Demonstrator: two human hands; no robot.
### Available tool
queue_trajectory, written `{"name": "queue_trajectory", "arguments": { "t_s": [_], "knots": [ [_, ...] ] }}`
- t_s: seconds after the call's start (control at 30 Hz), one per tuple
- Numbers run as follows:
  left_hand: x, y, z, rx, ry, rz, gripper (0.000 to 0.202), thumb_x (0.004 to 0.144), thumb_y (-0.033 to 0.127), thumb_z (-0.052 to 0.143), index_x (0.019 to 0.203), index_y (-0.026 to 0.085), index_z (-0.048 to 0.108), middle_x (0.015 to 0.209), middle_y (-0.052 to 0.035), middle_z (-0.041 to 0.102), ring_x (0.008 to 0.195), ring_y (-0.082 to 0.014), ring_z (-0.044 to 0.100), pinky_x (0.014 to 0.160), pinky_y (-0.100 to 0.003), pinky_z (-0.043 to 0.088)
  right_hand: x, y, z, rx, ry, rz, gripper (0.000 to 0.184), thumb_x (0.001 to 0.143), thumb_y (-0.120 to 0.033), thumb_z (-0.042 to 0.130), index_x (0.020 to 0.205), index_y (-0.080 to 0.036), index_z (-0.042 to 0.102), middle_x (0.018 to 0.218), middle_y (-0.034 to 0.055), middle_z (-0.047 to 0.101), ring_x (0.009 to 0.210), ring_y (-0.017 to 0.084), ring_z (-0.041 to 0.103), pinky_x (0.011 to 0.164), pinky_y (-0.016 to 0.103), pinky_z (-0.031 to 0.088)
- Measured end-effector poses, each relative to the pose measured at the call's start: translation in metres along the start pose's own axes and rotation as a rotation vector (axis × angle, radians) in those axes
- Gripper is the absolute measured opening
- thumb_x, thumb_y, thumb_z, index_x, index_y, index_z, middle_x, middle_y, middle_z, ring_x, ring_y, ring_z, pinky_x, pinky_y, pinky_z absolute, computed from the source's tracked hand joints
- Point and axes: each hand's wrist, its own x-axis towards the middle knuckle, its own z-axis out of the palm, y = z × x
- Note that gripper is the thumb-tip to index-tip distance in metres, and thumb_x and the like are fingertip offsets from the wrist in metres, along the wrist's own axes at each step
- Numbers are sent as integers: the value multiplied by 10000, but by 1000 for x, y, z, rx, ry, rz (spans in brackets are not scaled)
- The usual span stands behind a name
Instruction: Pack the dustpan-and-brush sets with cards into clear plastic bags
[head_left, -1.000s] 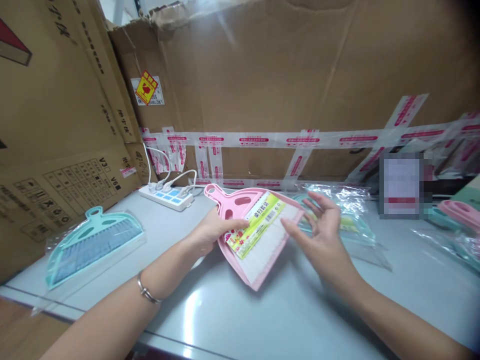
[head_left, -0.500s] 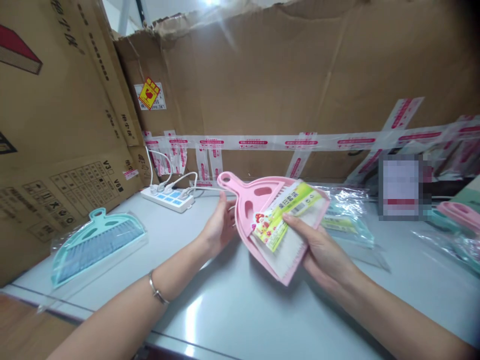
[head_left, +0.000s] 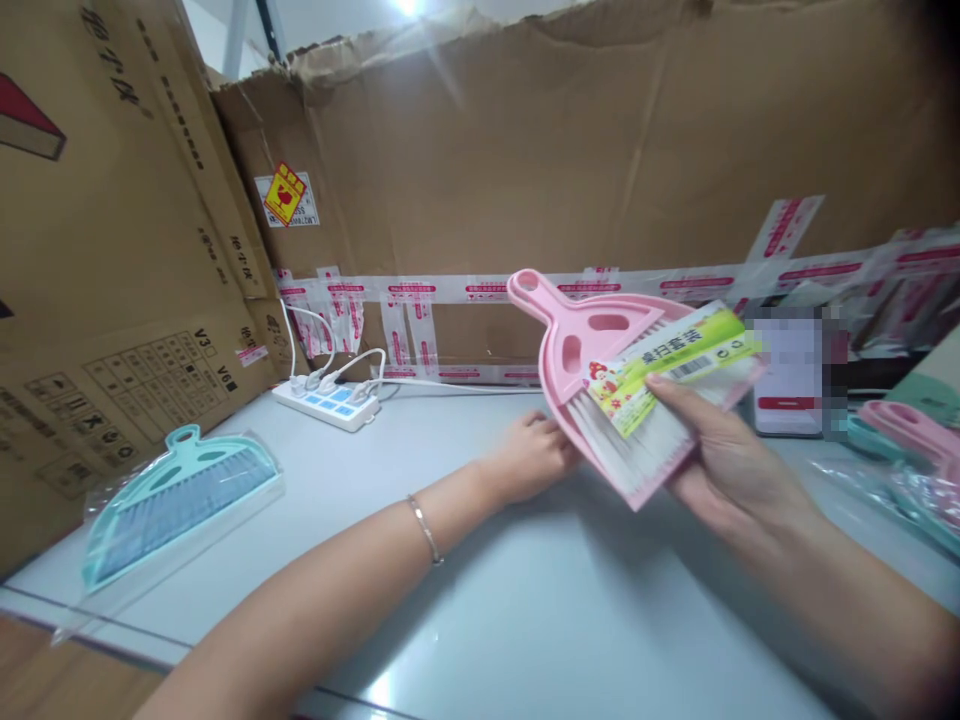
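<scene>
My right hand point(head_left: 739, 465) grips a pink dustpan and brush set point(head_left: 592, 330) above the table, thumb on its yellow-green card label point(head_left: 667, 370). The white bristles face me, and the looped handle points up and left. Low behind the dustpan's lower left edge, my left hand point(head_left: 532, 458) is bent at the knuckles; its fingertips are hidden, so I cannot tell whether it holds anything. On the left of the table lies a teal dustpan and brush set point(head_left: 184, 505) with blue-grey bristles, in clear plastic.
A white power strip point(head_left: 328, 403) with plugged-in cables stands at the back left. Large cardboard boxes point(head_left: 465, 180) wall the back and left. At the right are a partly blurred phone-like screen point(head_left: 787, 370) and more pink and teal sets point(head_left: 915, 435) in plastic.
The pink set in my right hand has moved up and right. My left hand has left its handle side and reached right, behind it. The bagged teal set behind is now covered from view.
</scene>
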Motion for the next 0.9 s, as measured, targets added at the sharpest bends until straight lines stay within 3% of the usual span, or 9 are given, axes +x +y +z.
{"name": "queue_trajectory", "arguments": {
  "t_s": [0.1,0.17,0.23,0.33,0.43,0.5,0.7,0.83,0.9],
  "knots": [
    [-26,4,-44,448,-140,159,206,752,86,523,743,240,660,964,-95,689,1025,-256,570,1066,-435,218,9,-11,-8,-18,6,-95,295,689,-80,683,967,-175,658,1087,50,673,930,177,660,831,305,562],
    [-45,3,-77,750,-157,185,295,748,39,463,833,237,665,1077,-90,671,1084,-254,546,1052,-445,229,14,-17,-14,-51,24,-120,280,682,-98,703,945,-190,665,1122,43,661,966,174,648,814,284,564],
    [-61,0,-107,955,-149,88,385,707,-8,437,909,229,663,1153,-88,643,1164,-275,498,1041,-475,233,17,-20,-20,-95,61,-110,252,686,-101,697,919,-195,672,1132,44,657,968,174,647,771,259,573],
    [-74,-7,-136,1078,25,-110,637,617,-62,398,1172,201,565,1319,-116,529,1235,-299,432,1013,-506,281,17,-21,-27,-164,103,-57,226,700,-90,664,900,-193,682,1098,66,670,914,185,667,686,240,586],
    [-78,-6,-149,1033,187,-137,684,623,-52,366,1258,170,486,1301,-120,525,1220,-258,443,1002,-437,348,13,-16,-32,-219,98,36,272,692,-91,662,942,-194,688,1056,87,685,826,205,688,627,258,594],
    [-82,-3,-154,976,201,-121,644,661,-33,352,1254,177,490,1264,-107,546,1197,-232,465,1006,-397,361,12,-11,-36,-238,88,104,314,682,-94,670,980,-193,686,1038,96,691,795,218,693,618,274,597],
    [-97,-11,-166,996,-192,-224,789,628,-47,393,1366,232,412,1365,-129,475,1226,-265,445,1011,-414,345,11,4,-40,-252,87,179,358,625,-82,711,971,-174,697,980,111,706,689,241,694,533,291,598],
    [-96,-20,-168,1011,-181,-219,784,656,-21,430,1386,264,395,1415,-136,419,1263,-293,405,1010,-457,337,13,6,-41,-252,80,156,346,606,-94,731,939,-186,704,973,103,709,675,231,693,521,272,592],
    [-93,-20,-165,972,-175,-173,667,680,-8,419,1275,271,533,1393,-107,449,1257,-275,412,1020,-457,330,14,5,-42,-244,65,147,350,603,-97,738,939,-188,705,976,100,709,688,230,695,538,267,593]
  ]
}}
